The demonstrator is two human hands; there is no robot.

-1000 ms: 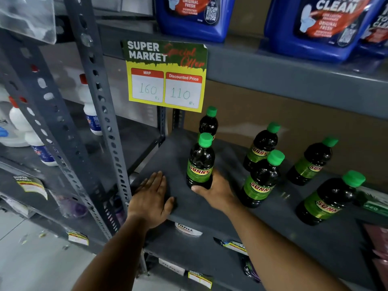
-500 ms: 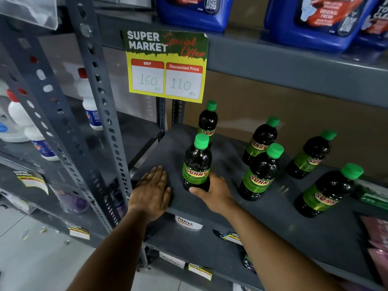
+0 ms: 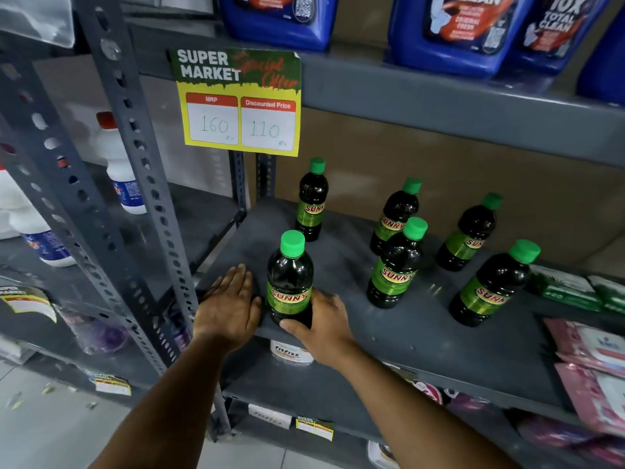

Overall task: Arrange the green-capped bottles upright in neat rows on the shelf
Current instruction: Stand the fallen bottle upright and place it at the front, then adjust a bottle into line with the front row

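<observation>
Leftmost, the left hand [image 3: 227,308] lies flat and spread on the shelf [image 3: 422,336] edge. Just right, the right hand [image 3: 321,328] clamps the front bottle [image 3: 290,282] base, its fingers hidden behind. Five more bottles [image 3: 394,265] stand further right and behind.

Six bottles stand on the shelf [image 3: 422,336] in front of me. The nearest bottle [image 3: 290,282] stands at the front edge near the left corner, between my hands: my left hand [image 3: 228,304] lies flat on the shelf just left of it, my right hand [image 3: 324,328] touches its base from the right. Behind it, toward the back left corner, stands another bottle [image 3: 311,203]. To the right, two bottles [image 3: 394,265] stand one behind the other mid-shelf. Further right stand a rear bottle [image 3: 468,235] and a front bottle [image 3: 490,286]. A price sign [image 3: 238,103] hangs from the shelf above.
</observation>
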